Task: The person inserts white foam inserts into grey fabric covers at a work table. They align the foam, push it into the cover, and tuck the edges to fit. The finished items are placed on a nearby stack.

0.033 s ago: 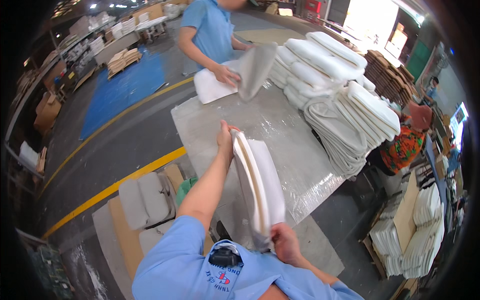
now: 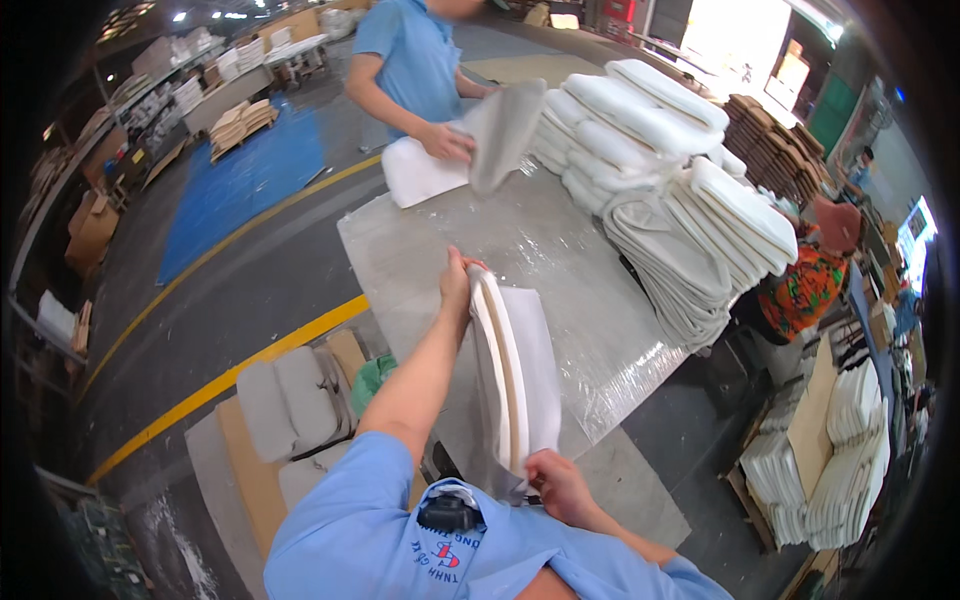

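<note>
Between my hands a long white cushion pad [image 2: 498, 350] stands on edge, a tan layer running along its middle. A thin grey fabric cover [image 2: 535, 345] wraps its sides. My left hand [image 2: 457, 282] is closed on the far end of the padded piece, its fingertips partly hidden behind it. Near my body, my right hand [image 2: 560, 487] pinches the cover at the near right corner. Both hands are above the near part of the plastic-wrapped table [image 2: 620, 370].
Across the table a co-worker [image 2: 410, 65] in blue handles a grey cover [image 2: 505, 135] and a white pad [image 2: 420, 172]. White pads [image 2: 640, 125] and folded grey covers [image 2: 665, 265] are stacked at right. Grey cushions [image 2: 290, 395] lie at lower left; a pallet stack [image 2: 840, 470] stands lower right.
My right hand has shifted slightly up and left at the near corner. The cover's right side hangs a little farther from the pad. The view has moved slightly.
</note>
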The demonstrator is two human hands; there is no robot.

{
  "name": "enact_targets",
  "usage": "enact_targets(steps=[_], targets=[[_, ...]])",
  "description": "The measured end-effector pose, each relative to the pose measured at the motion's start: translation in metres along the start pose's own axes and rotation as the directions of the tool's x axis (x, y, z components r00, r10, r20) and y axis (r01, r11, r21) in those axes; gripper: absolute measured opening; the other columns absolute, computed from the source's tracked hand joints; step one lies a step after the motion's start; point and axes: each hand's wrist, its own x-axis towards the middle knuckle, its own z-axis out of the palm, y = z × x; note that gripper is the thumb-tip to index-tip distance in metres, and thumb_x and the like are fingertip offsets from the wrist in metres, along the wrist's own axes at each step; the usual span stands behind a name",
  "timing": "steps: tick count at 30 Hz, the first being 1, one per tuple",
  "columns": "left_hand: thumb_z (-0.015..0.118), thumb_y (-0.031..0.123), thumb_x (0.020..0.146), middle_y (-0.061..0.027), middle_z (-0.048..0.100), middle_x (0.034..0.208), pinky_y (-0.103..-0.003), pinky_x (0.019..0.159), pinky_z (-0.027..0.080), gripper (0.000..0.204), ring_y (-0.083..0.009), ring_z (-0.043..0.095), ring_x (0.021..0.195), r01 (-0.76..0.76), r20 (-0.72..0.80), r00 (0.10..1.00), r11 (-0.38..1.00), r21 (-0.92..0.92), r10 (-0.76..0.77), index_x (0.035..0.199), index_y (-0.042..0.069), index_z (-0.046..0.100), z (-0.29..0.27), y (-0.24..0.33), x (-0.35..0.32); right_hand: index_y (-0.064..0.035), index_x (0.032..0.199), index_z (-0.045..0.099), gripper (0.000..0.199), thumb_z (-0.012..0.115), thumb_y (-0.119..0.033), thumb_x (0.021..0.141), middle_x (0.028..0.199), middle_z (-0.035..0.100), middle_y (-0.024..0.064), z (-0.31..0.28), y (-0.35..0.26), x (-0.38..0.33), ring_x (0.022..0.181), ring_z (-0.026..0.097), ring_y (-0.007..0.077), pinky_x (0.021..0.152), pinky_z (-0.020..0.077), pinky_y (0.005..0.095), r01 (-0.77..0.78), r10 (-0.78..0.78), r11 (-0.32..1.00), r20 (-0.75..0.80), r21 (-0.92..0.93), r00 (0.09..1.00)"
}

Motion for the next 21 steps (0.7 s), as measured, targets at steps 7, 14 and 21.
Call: enact_targets(steps=[7, 14, 21], targets=[[0.038, 0.063, 0.110, -0.0053, 0.067, 0.096, -0.034, 0.085, 0.051, 0.065, -0.0175, 0.062, 0.089, 0.082, 0.222, 0.971, 0.995, 0.049, -0.091, 0.111, 0.005, 0.069, 0.018, -0.039, -0.025, -0.0071, 0.098, 0.067, 0.028, 0.067, -0.034, 0.105, 0.089, 0.066, -0.0020, -0.021, -0.033, 0.039, 0.084, 0.063, 0.0081, 0.082, 0.0539, 0.0281, -0.155, 0.339, 0.859, 0.315, -0.489, 0.886], [0.050, 0.069, 0.104, -0.0039, 0.065, 0.110, -0.036, 0.096, 0.050, 0.072, -0.0165, 0.062, 0.104, 0.041, 0.265, 0.959, 0.977, 0.210, -0.097, 0.144, 0.010, 0.053, -0.019, -0.005, -0.042, -0.0028, 0.103, 0.070, 0.024, 0.065, -0.025, 0.107, 0.083, 0.067, -0.0004, 0.031, -0.099, 0.140, 0.076, 0.065, 0.0095, 0.071, 0.0545, 0.0294, 0.263, 0.108, 0.748, 0.503, -0.609, 0.858], [0.054, 0.073, 0.099, -0.0077, 0.051, 0.151, -0.041, 0.117, 0.036, 0.090, -0.0225, 0.045, 0.141, 0.176, 0.342, 0.911, 0.967, 0.182, -0.230, 0.160, 0.010, 0.036, -0.019, 0.019, -0.058, -0.0083, 0.121, 0.071, 0.031, 0.070, -0.017, 0.091, 0.107, 0.070, 0.0105, 0.095, -0.132, 0.269, 0.089, 0.068, 0.0254, 0.080, 0.0553, 0.0394, 0.506, -0.434, 0.375, 0.335, -0.777, 0.836]])
